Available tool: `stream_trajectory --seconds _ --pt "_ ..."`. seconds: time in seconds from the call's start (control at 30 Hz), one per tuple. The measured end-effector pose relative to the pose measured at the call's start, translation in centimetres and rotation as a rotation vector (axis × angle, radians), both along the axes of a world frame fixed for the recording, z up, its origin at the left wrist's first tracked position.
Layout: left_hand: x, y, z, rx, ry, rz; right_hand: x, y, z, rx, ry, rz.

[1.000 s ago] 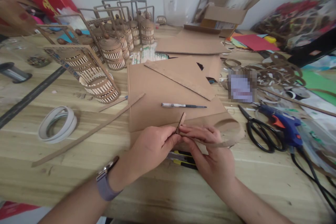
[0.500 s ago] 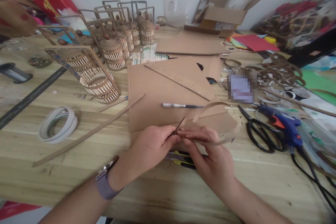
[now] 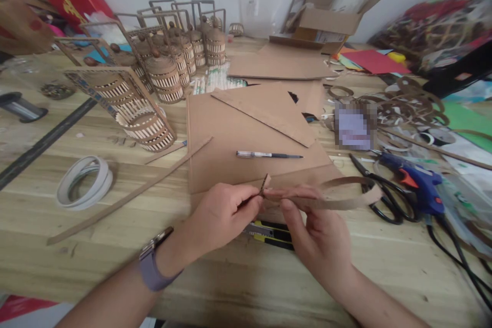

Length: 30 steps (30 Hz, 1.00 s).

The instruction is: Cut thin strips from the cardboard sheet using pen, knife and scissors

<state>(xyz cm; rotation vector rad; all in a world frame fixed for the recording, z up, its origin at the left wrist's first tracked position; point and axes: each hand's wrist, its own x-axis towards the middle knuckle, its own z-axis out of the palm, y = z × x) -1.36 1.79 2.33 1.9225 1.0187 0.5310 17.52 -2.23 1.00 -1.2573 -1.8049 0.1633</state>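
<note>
Thumb and fingers of my left hand [image 3: 223, 218] pinch a brown cardboard strip [image 3: 346, 205] close to its end, where a short piece with a dark corrugated edge stands up. My right hand [image 3: 323, 230] grips the same strip just to the right, its thumb pressing it against partly blurred fingers. From there the strip curls in a loose loop out to the right, in front of the scissors. Beneath my hands lie yellow-and-black utility knives [image 3: 271, 234], partly covered. A pen [image 3: 269, 155] rests on the cardboard sheet [image 3: 230, 123] just beyond.
Black scissors [image 3: 388, 200] and a blue glue gun [image 3: 413, 179] lie at right, near tangled strips [image 3: 407, 102]. At left are tape rolls [image 3: 84, 182], a long cardboard strip [image 3: 134, 192] and several slatted lantern-like baskets [image 3: 165, 77]. An open box [image 3: 326, 20] stands behind.
My right hand has slid a little to the right along the strip, away from my left. The strip's loop has swung right, over the scissors, uncovering the pen's tip.
</note>
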Motion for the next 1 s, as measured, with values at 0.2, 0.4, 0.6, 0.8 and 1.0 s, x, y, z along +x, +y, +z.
stream_trajectory --seconds 0.2,0.4,0.6,0.8,1.0 --pt "0.29 0.03 -0.14 -0.002 0.014 0.032 -0.30 0.22 -0.31 0.039 -0.032 0.064" --pt "0.29 -0.13 -0.12 0.021 0.048 0.032 -0.17 0.50 -0.59 0.102 -0.120 0.067" --pt "0.27 -0.30 0.08 0.084 0.027 -0.005 -0.05 0.16 -0.05 -0.058 0.021 -0.027" --pt "0.32 -0.15 0.22 -0.016 -0.022 0.032 -0.43 0.07 -0.16 0.020 -0.004 0.053" --pt "0.20 -0.17 -0.15 0.018 -0.001 0.045 -0.49 0.44 -0.71 0.093 -0.094 0.075"
